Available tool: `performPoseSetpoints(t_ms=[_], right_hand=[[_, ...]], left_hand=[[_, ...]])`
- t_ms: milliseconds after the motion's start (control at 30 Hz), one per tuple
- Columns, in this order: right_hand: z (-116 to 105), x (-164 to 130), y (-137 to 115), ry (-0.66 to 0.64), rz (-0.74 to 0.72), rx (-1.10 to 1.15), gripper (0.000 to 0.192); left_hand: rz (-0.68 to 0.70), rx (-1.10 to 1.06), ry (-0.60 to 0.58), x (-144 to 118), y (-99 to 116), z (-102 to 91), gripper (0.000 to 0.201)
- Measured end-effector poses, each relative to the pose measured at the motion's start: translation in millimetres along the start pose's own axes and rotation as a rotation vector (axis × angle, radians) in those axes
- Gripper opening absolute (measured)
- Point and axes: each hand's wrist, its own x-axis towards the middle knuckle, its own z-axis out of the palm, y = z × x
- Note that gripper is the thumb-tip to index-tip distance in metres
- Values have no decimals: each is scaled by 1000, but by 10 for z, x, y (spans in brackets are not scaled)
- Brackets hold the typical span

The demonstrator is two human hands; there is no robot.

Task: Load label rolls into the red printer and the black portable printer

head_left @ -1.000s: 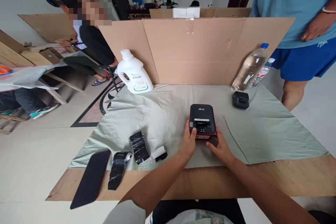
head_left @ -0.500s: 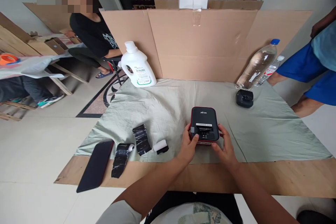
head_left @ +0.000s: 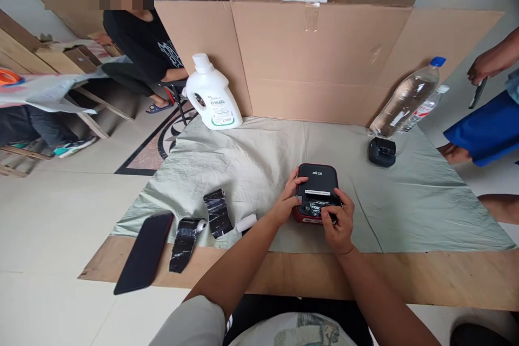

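Note:
A small black-and-red label printer (head_left: 318, 177) rests on the cloth in front of me. A shiny black label strip (head_left: 317, 208) shows at its front slot. My left hand (head_left: 287, 203) grips the printer's left side, with fingers over the lid and the thumb by the slot. My right hand (head_left: 339, 221) is at the front right corner, its thumb and index finger pinched at the strip's edge. Left of the printer lie a black label roll (head_left: 184, 243), another black label strip (head_left: 219, 213) and a white roll (head_left: 246, 223), partly behind my left forearm.
A dark phone (head_left: 144, 254) lies at the table's front left. A white detergent jug (head_left: 214, 94) and a clear bottle (head_left: 405, 100) stand against the cardboard screen (head_left: 316, 65). A black device (head_left: 381, 152) sits near the bottles. One person sits at the left; another stands at the right.
My left fingers have moved up onto the printer's lid. My right hand has gone from the printer's right side to its front slot, pinching there. The person at right has shifted.

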Motion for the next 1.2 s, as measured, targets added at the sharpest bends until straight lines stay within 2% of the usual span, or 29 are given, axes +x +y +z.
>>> performPoseSetpoints(t_ms=[167,300,433,533,633,767,833,900,933,967,1033,1100,1200], right_hand=[[31,-36,29,7,18,-19,7],[36,-31,39,6,22,-47,7],[43,-43,38,13,20,-25,7],[50,-56,43,6,43,-24,26],[56,-63,66,2,54,-1,46],[48,-64,123,-21,29,118,47],[37,-67,152,-27,12,163,46],[28,-72,176,-37,17,187,48],[26,-75,185,-40,23,193,50],[27,-77,194,-38,27,196,50],[33,-81,210,-28,18,196,49],[42,-84,225,-17,1,194,47],[50,-87,245,-14,-9,188,42]], left_hand=[[-88,-147,118,19,-55,119,58],[-125,-141,145,38,-31,132,60],[-145,-174,111,44,2,97,79],[-208,-200,71,52,54,79,101],[-220,-179,75,68,103,74,106],[-164,-46,126,77,147,104,98],[-101,145,238,80,196,146,83],[-12,411,324,105,278,206,58],[26,545,306,134,325,240,45],[50,665,239,174,368,275,34],[59,850,31,294,425,344,27],[24,978,-134,449,420,404,24],[-113,1085,-256,676,320,476,9]])
